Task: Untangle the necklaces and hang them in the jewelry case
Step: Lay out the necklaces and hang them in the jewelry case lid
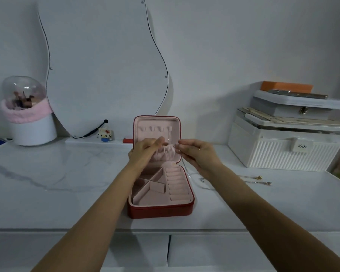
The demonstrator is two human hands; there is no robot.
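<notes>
**Two hands hold a thin chain up at the open red case**

Two bare arms reach in from the near edge of the desk [47, 173]. The red jewelry case [161, 210] sits in the middle of the desk, near the front edge. It is open. Its bottom half has pink boxes and a row of pink ring rolls. Its lid [157, 124] stands straight up at the back, with a row of little hooks near the top and a pink pocket lower down.

Both hands are up in front of the lid. The left hand [143, 152] has its fingers curled, and its fingertips are pressed together in a pinch. The right hand [196, 152] pinches too, and there is a ring on one finger. Between them runs a thin necklace [170, 138], very fine and hard to see, going up toward a hook.

More chains [202, 180] lie on the desk just right of the case, under the right arm. Two chain ends with little beads [263, 180] lie farther right.

A white ribbed box [283, 154] sits at the back right corner. A curvy mirror [106, 65] leans at the back. A clear dome jar [26, 110] stands at the back left corner.
</notes>
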